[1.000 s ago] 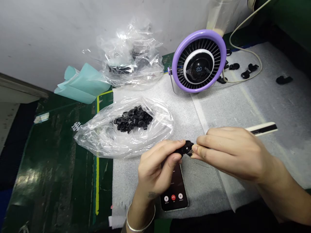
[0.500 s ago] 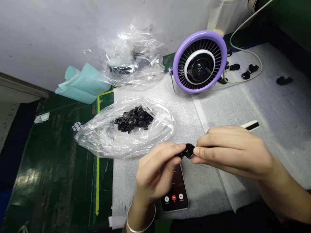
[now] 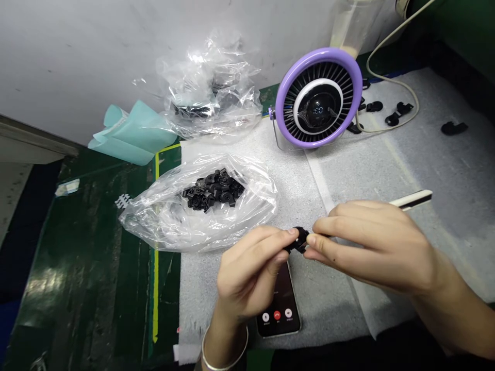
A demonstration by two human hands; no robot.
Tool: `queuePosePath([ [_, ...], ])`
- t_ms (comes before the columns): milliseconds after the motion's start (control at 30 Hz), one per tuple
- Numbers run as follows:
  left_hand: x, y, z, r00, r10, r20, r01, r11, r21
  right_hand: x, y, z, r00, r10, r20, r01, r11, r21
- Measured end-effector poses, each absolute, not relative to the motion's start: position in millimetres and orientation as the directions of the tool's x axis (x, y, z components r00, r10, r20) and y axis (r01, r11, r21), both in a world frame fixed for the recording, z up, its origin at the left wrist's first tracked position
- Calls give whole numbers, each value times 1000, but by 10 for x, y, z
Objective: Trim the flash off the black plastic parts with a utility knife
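Observation:
Between thumb and fingers, my left hand [image 3: 251, 273] pinches a small black plastic part [image 3: 300, 240] with a rounded end. Opposite it, my right hand [image 3: 371, 245] is closed around a slim white-and-black tool [image 3: 415, 200]; its rear end sticks out behind the knuckles. The tool's working end is mostly hidden, so I cannot tell its kind. The right fingertips meet the black part's right side. Beneath my left hand lies a phone [image 3: 281, 324] with call buttons lit. A clear plastic bag [image 3: 170, 226] beyond it holds many similar black parts [image 3: 214, 188].
A purple fan [image 3: 282, 82] stands at the back on the pale foam mat [image 3: 240, 335]. Several loose black parts [image 3: 453, 128] lie to its right, near a white cable [image 3: 413, 98]. Another crumpled clear bag [image 3: 216, 108] and a turquoise sheet [image 3: 131, 134] rest against the wall.
The rear end of the slim tool has swung to the right and now sticks out farther behind my right hand. The black part has turned slightly; my left hand has hardly moved.

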State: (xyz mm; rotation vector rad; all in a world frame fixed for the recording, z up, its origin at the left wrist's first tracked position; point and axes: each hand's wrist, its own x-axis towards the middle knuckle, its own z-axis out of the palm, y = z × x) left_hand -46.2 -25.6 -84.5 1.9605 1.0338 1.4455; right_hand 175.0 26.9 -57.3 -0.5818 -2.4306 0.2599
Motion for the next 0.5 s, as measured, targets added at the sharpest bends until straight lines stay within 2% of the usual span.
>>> queuePosePath([
  [233,-454,-259,-848,145,809,570,276,-586,762,1741,254,-577,-721,520,458,372,848,-378],
  [500,-456,-246,-840,145,807,572,298,-587,753,1719,286,-563,-724,412,553,310,911,-273],
])
